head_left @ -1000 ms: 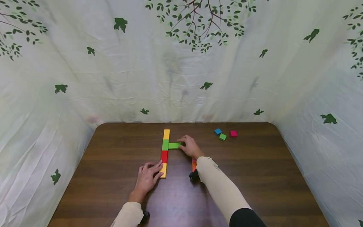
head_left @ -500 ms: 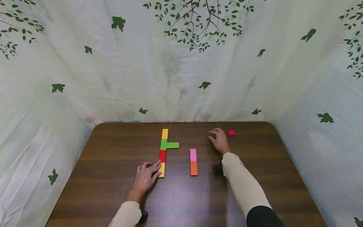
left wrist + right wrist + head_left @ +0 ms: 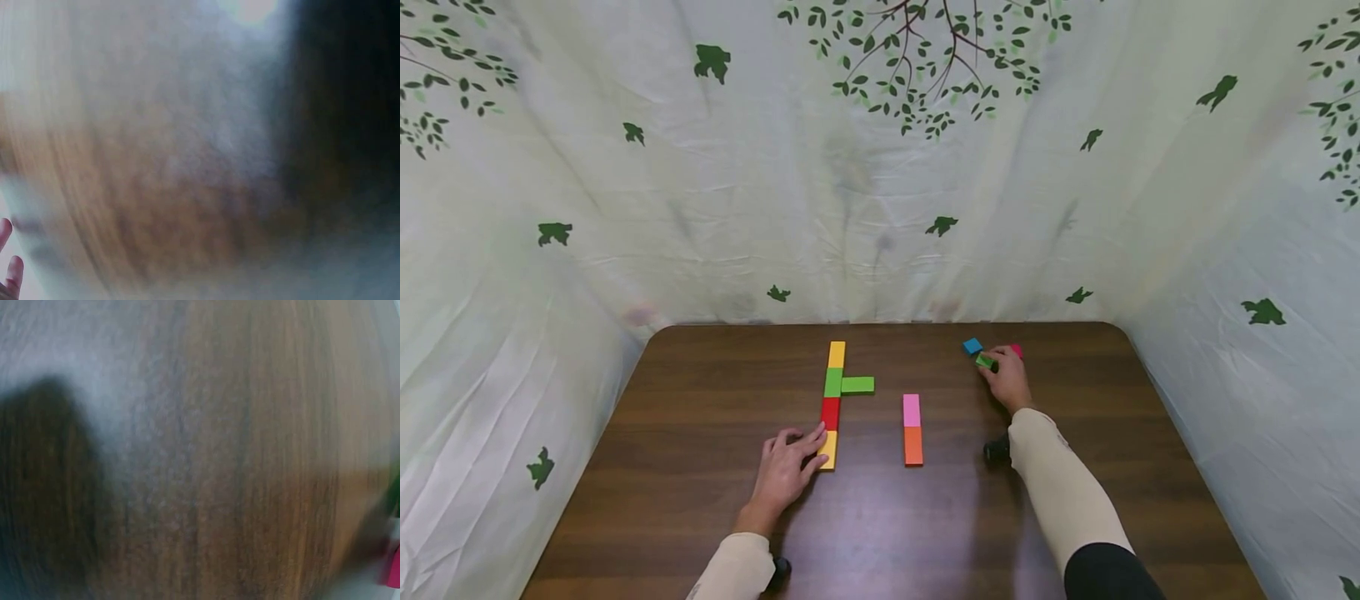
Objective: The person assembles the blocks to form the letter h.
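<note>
1. The right hand (image 3: 1009,379) is pinching a small green block (image 3: 986,361) in its grip at the far right of the surface (image 3: 700,467), beside a blue block (image 3: 972,346).
2. The left hand (image 3: 786,471) is lying flat with its grip relaxed, fingers touching the yellow block (image 3: 829,449).

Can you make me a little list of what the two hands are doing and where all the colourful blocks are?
left hand: fingers rest on the near yellow block of the long row
long row: yellow, green, red, yellow, end to end
side green block: lies flat, touching the row's green block
pink and orange pair: end to end, apart from the row
right hand: pinches a small green block
blue block: just left of that hand
magenta block: partly hidden behind the hand
table: dark wood
</note>
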A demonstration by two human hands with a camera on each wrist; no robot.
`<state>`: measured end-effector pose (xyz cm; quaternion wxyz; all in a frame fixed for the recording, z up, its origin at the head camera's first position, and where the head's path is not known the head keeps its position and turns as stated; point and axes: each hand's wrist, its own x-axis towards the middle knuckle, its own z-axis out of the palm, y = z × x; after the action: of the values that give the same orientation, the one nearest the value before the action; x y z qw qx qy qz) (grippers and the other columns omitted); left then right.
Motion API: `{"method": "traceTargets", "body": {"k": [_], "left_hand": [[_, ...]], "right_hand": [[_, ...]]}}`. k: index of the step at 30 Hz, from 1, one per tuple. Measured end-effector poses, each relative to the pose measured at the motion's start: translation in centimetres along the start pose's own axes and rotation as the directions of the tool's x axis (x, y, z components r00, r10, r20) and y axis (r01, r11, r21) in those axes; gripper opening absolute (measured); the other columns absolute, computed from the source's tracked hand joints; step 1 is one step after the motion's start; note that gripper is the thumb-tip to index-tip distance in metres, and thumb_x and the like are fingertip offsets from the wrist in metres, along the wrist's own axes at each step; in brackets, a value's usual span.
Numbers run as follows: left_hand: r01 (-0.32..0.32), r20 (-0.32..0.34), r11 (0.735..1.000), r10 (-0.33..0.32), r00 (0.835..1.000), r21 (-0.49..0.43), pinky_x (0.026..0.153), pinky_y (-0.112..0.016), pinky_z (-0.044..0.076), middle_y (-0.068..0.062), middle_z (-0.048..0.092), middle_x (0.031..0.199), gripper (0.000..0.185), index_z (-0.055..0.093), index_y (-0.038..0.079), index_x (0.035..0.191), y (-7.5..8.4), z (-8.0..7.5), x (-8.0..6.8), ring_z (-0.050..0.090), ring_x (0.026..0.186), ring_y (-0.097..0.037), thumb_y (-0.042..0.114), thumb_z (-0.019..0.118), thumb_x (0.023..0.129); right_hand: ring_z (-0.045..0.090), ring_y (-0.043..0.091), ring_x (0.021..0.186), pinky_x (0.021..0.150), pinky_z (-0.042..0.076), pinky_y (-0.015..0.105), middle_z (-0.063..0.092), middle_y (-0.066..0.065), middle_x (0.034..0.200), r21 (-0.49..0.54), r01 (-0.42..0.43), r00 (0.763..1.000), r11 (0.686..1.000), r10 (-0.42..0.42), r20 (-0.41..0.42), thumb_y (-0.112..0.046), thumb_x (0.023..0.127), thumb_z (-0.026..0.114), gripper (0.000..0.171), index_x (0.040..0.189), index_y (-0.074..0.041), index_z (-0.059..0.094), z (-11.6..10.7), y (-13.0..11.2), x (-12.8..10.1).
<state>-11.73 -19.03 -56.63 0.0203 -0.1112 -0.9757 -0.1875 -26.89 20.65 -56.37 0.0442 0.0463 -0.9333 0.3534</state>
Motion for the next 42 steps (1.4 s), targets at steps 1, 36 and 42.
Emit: {"method": "traceTargets", "body": {"k": [1, 36, 42], "left_hand": [[0.002, 0.002, 1.0, -0.002, 1.0, -0.002, 0.093, -0.051, 0.032, 0.002, 0.053, 0.139, 0.053, 0.059, 0.015, 0.132, 0.0, 0.0, 0.0, 0.047, 0.117, -0.03, 0.033, 0.073, 0.084], [0.01, 0.002, 1.0, -0.01, 1.0, 0.001, 0.094, -0.052, 0.032, 0.002, 0.052, 0.14, 0.053, 0.058, 0.016, 0.132, 0.0, 0.0, 0.0, 0.046, 0.118, -0.03, 0.034, 0.073, 0.084], [0.009, 0.006, 1.0, -0.009, 1.0, 0.006, 0.095, -0.054, 0.033, 0.001, 0.053, 0.14, 0.054, 0.058, 0.015, 0.133, 0.1, 0.1, 0.0, 0.046, 0.119, -0.032, 0.034, 0.072, 0.084]], "right_hand": [[0.049, 0.042, 0.115, 0.097, 0.04, 0.053, 0.052, 0.026, 0.123, -0.007, 0.002, 1.0, 1.0, -0.002, 0.003, -0.007, 0.091, 0.066, 0.032, 0.119, 0.008, 0.063, 0.0, 0.1, 0.0], [0.057, 0.035, 0.111, 0.095, 0.045, 0.047, 0.061, 0.017, 0.117, 0.022, 0.146, 0.984, 0.989, -0.148, 0.1, -0.001, 0.09, 0.065, 0.023, 0.113, 0.003, 0.07, 3.2, -3.6, -0.6], [0.056, 0.032, 0.111, 0.095, 0.046, 0.045, 0.06, 0.015, 0.118, 0.013, 0.141, 0.978, 0.99, -0.142, 0.155, -0.002, 0.09, 0.065, 0.025, 0.115, 0.001, 0.07, 4.0, -4.6, -0.2]]}}
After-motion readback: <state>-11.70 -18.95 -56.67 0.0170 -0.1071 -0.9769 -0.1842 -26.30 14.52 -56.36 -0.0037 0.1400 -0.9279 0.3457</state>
